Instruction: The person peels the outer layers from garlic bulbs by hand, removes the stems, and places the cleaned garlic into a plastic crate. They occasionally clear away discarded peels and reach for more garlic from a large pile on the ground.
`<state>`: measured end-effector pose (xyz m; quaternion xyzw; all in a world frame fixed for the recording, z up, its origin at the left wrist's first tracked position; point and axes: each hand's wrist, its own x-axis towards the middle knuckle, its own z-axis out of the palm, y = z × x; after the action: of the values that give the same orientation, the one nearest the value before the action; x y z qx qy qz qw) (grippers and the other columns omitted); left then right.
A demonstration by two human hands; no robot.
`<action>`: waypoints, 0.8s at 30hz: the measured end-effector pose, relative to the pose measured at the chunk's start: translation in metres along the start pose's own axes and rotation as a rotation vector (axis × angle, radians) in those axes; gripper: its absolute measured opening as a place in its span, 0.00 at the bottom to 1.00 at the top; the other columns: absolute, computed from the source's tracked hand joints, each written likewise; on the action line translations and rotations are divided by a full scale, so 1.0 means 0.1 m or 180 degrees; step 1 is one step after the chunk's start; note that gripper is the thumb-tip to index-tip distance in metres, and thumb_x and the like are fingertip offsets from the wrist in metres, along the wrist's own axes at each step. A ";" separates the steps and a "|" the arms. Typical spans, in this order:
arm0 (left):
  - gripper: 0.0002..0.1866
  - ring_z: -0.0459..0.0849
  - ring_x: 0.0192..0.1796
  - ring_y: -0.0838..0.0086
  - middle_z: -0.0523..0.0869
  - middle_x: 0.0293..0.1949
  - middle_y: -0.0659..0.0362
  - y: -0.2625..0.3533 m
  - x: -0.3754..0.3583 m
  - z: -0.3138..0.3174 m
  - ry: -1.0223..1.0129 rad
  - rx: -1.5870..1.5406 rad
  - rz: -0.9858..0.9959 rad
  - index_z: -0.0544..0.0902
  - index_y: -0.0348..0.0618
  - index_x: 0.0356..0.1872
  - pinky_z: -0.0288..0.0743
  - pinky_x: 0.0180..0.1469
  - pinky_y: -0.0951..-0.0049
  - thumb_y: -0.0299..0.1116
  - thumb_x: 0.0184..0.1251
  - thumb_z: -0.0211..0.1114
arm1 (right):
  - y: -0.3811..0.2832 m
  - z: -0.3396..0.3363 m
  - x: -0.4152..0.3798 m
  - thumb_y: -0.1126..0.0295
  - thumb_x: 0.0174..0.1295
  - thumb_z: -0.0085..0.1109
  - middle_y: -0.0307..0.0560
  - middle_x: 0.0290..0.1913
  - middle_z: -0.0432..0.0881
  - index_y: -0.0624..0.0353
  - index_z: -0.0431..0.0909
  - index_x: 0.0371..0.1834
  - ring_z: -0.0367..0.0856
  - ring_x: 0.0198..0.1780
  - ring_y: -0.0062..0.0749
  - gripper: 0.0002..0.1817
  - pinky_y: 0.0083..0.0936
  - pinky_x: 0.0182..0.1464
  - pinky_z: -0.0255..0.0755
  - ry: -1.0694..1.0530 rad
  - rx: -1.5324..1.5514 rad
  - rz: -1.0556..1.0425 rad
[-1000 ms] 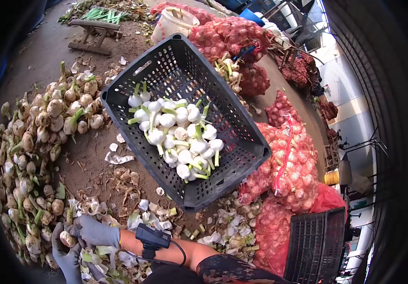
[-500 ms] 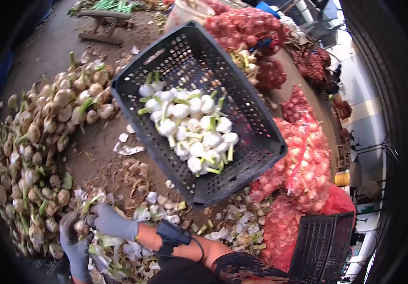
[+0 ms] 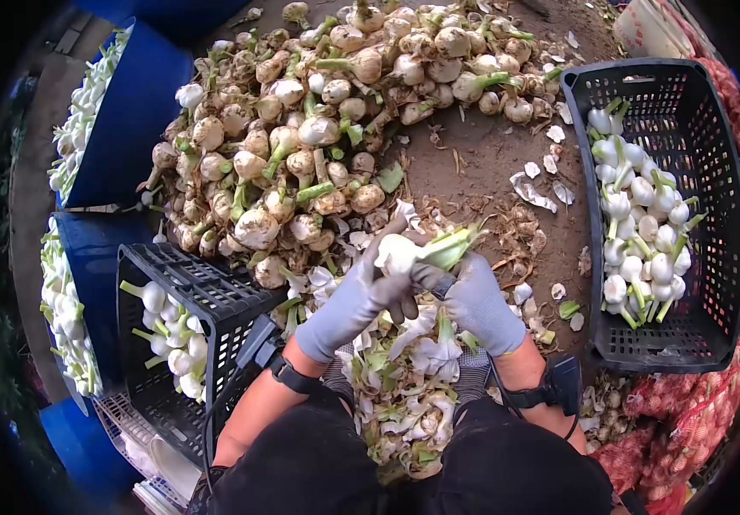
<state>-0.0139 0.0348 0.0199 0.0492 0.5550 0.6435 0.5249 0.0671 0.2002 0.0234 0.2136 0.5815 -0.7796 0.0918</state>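
Observation:
In front of my knees, my left hand (image 3: 348, 300), in a grey glove with dark fingers, is closed around a white garlic bulb (image 3: 398, 255). Its thick green stalk (image 3: 449, 249) points right, its outer leaf flared at the tip. My right hand (image 3: 480, 302), also gloved, is closed just below the stalk. A dark shape lies at its fingers; whether it is a tool or glove coating I cannot make out. Beneath both hands lies a heap of peeled garlic skins and leaves (image 3: 413, 386).
Unpeeled garlic (image 3: 258, 163) is heaped ahead and left. A black crate (image 3: 670, 356) of white bulbs stands right, another black crate (image 3: 215, 292) left. Blue tubs (image 3: 121, 120) of garlic line the far left. Red net sacks (image 3: 687, 412) lie right.
My view has swung left and down, so the hands now appear central and the right crate sits farther right. A white bulb with its stalk now shows in my left hand.

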 end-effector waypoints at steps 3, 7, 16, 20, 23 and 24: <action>0.43 0.80 0.42 0.79 0.78 0.54 0.55 -0.18 0.01 -0.11 0.0442 0.1827 0.0608 0.57 0.39 0.74 0.75 0.44 0.79 0.38 0.62 0.70 | 0.26 -0.03 0.06 0.77 0.62 0.58 0.43 0.45 0.85 0.66 0.79 0.53 0.81 0.44 0.22 0.16 0.23 0.47 0.75 0.0143 -0.0371 0.0274; 0.26 0.80 0.37 0.83 0.82 0.43 0.60 -0.09 -0.04 -0.24 0.0773 0.1030 0.0433 0.69 0.39 0.68 0.76 0.36 0.81 0.39 0.73 0.59 | 0.26 -0.02 -0.02 0.82 0.61 0.52 0.43 0.40 0.86 0.66 0.80 0.51 0.82 0.41 0.24 0.16 0.24 0.45 0.75 0.0124 -0.0442 0.0059; 0.18 0.83 0.51 0.73 0.81 0.51 0.57 -0.04 -0.05 -0.22 0.0851 0.1643 0.0978 0.80 0.38 0.55 0.79 0.52 0.72 0.37 0.70 0.65 | 0.29 0.06 -0.07 0.81 0.52 0.55 0.51 0.40 0.85 0.60 0.80 0.51 0.84 0.41 0.37 0.20 0.31 0.45 0.76 -0.0218 -0.1387 -0.0573; 0.17 0.80 0.58 0.67 0.81 0.54 0.56 -0.17 -0.04 -0.18 0.0365 -0.1165 0.0371 0.82 0.38 0.49 0.77 0.60 0.61 0.36 0.64 0.71 | 0.34 -0.09 0.07 0.78 0.43 0.58 0.55 0.36 0.82 0.56 0.81 0.42 0.82 0.41 0.54 0.18 0.45 0.44 0.76 0.0760 -0.3126 -0.0981; 0.15 0.78 0.61 0.64 0.81 0.56 0.55 -0.29 -0.04 -0.27 0.0108 -0.1467 0.0650 0.82 0.39 0.49 0.73 0.65 0.57 0.34 0.65 0.70 | 0.31 -0.14 0.02 0.75 0.49 0.58 0.54 0.38 0.84 0.54 0.82 0.45 0.83 0.42 0.51 0.17 0.43 0.44 0.76 0.0941 -0.3657 -0.1058; 0.14 0.77 0.63 0.63 0.79 0.60 0.54 -0.18 -0.09 -0.24 -0.0110 -0.1709 0.0763 0.82 0.40 0.49 0.71 0.67 0.56 0.34 0.65 0.69 | 0.32 -0.26 0.00 0.75 0.49 0.58 0.54 0.38 0.84 0.54 0.82 0.45 0.83 0.42 0.51 0.17 0.43 0.44 0.76 0.0941 -0.3655 -0.1044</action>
<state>-0.0141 0.0097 0.0014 -0.0153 0.3461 0.8238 0.4487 0.0851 0.2146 -0.0106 0.1437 0.9404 -0.3079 -0.0105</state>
